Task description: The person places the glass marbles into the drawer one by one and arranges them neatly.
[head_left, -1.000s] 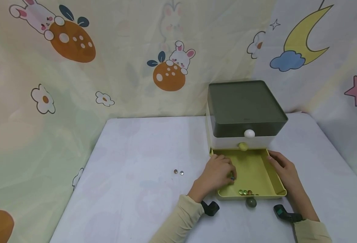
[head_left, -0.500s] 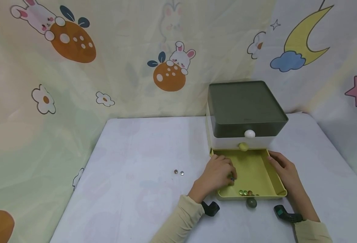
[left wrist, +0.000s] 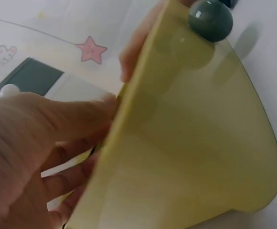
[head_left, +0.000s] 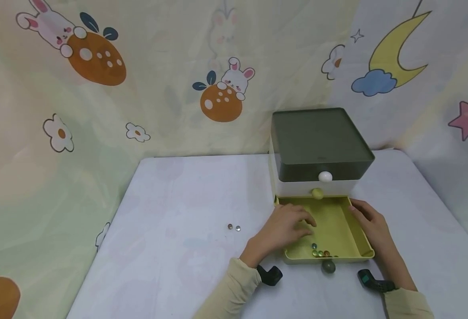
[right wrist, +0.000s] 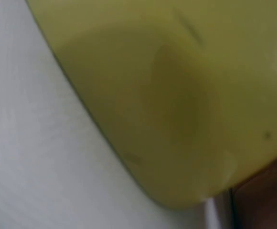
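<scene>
My left hand point(head_left: 287, 225) hovers over the left part of a pulled-out yellow-green drawer point(head_left: 339, 221), fingers loosely spread and holding nothing. Just in front of its fingertips lies a bluish glass bead point(head_left: 314, 246). Several green and amber glass beads point(head_left: 320, 254) sit along the drawer's front wall. At the drawer's right side, my right hand point(head_left: 373, 223) holds the wall, thumb at the rim and fingers outside. In the left wrist view the drawer front point(left wrist: 176, 129) hides the left fingertips. The right wrist view shows mostly the drawer's outer surface point(right wrist: 176, 95).
The drawer belongs to a small cabinet point(head_left: 321, 137) with a dark green top, standing against the patterned cloth backdrop point(head_left: 162, 88). A dark round knob point(head_left: 328, 266) sticks out from the drawer front. Two small beads point(head_left: 234, 227) lie on the white table point(head_left: 186, 266) to the left.
The left hand has let go of a bluish bead, which now lies in the drawer near the others. Its fingers have spread and lifted slightly. The right hand stays at the drawer wall.
</scene>
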